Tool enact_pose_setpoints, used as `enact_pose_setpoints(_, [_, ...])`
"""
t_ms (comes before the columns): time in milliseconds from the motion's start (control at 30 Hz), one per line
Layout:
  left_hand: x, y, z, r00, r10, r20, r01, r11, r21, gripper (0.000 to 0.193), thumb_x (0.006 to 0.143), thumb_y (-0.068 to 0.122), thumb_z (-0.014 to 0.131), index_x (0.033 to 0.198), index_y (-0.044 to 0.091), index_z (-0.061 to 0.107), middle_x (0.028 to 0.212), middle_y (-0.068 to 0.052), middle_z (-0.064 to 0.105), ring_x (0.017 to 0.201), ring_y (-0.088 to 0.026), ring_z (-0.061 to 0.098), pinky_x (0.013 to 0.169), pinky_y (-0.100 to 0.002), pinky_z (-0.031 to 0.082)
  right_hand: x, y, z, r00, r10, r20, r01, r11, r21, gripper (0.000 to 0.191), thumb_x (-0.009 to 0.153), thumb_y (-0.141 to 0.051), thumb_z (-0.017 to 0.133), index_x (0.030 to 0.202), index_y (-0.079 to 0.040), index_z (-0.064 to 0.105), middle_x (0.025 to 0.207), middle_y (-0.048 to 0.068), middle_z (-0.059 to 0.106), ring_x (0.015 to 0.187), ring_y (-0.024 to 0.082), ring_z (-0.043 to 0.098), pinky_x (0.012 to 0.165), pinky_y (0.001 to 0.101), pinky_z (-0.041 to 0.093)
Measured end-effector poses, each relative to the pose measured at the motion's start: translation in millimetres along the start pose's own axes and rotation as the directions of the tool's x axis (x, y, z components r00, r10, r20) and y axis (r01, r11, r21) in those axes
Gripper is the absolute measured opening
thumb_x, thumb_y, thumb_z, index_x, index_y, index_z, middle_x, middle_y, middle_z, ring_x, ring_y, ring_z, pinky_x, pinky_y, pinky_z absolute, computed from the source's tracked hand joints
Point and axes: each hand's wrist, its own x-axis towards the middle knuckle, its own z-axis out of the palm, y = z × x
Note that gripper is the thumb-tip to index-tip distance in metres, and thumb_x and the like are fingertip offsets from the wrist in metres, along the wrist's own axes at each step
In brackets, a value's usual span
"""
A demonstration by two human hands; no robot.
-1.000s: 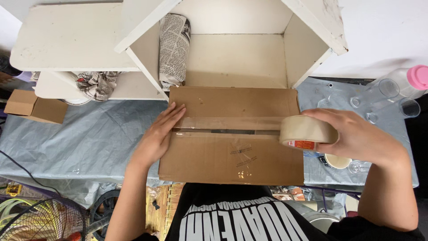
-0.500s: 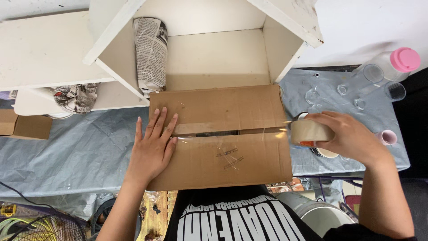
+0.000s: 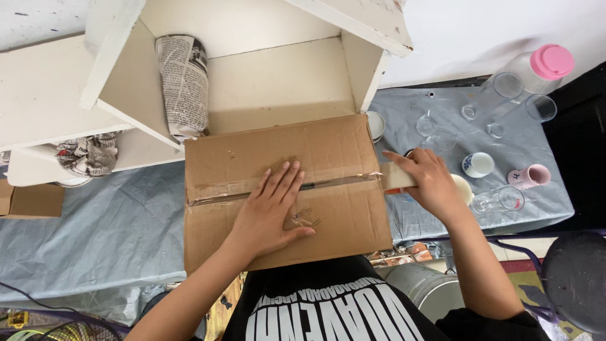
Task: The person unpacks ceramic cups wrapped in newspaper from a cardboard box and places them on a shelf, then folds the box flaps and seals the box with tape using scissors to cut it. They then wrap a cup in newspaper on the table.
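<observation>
A person's left hand (image 3: 268,211) lies flat, fingers (image 3: 284,180) spread apart, pressing the closed flaps of a cardboard box (image 3: 284,189) along its taped centre seam. The right hand (image 3: 429,183) reaches just past the box's right edge, fingers curled together around a roll of packing tape (image 3: 394,177), its strip running along the seam toward the left hand. The box sits at the front edge of a worktop (image 3: 95,227) draped in grey plastic sheeting. Drinking glasses (image 3: 499,199) and small cups (image 3: 478,164) stand toward the right edge; a newspaper-wrapped bundle (image 3: 183,85) rests in a white wooden shelf unit (image 3: 265,69) behind.
</observation>
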Motion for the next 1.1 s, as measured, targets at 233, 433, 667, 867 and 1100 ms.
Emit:
enact_pose_setpoints(233, [58,22,24,0.971,0.228,0.068,-0.224,0.972,-0.067,0.107,0.089,0.076,0.049,0.156,-0.004,0.028,0.166,-0.017,0.028,0.154,-0.03,0.022,0.126,-0.048,0.016,-24,14,46,0.869,0.284,-0.405,-0.116,0.913,0.39,0.075,0.074,0.02,0.063,0.142,-0.012,0.056,0.122,0.015,0.063,0.114,0.035,0.064,0.096,0.0427,0.054])
enact_pose_setpoints(433, [105,55,51,0.941,0.335,0.051,-0.33,0.94,-0.083,0.073,0.103,0.056,0.042,0.154,0.004,0.04,0.166,-0.01,0.033,0.155,-0.025,0.024,0.127,-0.051,0.015,-36,25,54,0.918,0.316,-0.239,-0.194,0.884,0.426,0.075,0.067,0.02,0.065,0.135,-0.012,0.059,0.117,0.016,0.06,0.109,0.04,0.062,0.088,0.0443,0.052])
enact_pose_setpoints(667, [121,63,59,0.933,0.353,0.069,-0.34,0.928,-0.15,0.048,0.108,0.036,0.041,0.144,0.008,0.057,0.158,-0.004,0.046,0.154,-0.023,0.026,0.126,-0.056,0.013,-45,43,101,0.971,0.149,-0.186,-0.142,0.989,0.05,0.053,0.074,0.005,0.073,0.124,-0.011,0.063,0.115,0.013,0.061,0.113,0.038,0.059,0.094,0.048,0.048])
enact_pose_setpoints(867, [125,62,56,0.938,0.305,0.168,-0.27,0.941,-0.203,0.052,0.108,0.038,0.036,0.15,0.01,0.049,0.162,-0.004,0.041,0.156,-0.022,0.024,0.127,-0.054,0.01,-40,42,146,0.961,0.097,-0.258,-0.104,0.994,-0.013,0.062,0.065,-0.002,0.076,0.126,-0.007,0.062,0.118,0.012,0.061,0.118,0.037,0.056,0.102,0.0485,0.045])
enact_pose_setpoints(1100, [101,13,43,0.991,-0.064,0.117,0.058,0.997,0.049,0.064,0.109,0.048,0.026,0.161,0.012,0.024,0.169,-0.014,0.019,0.156,-0.029,0.01,0.123,-0.055,-0.001,-52,25,112,0.985,0.121,-0.126,-0.103,0.985,0.14,0.093,0.062,-0.006,0.078,0.146,0.002,0.038,0.139,0.025,0.045,0.137,0.046,0.035,0.115,0.0595,0.022])
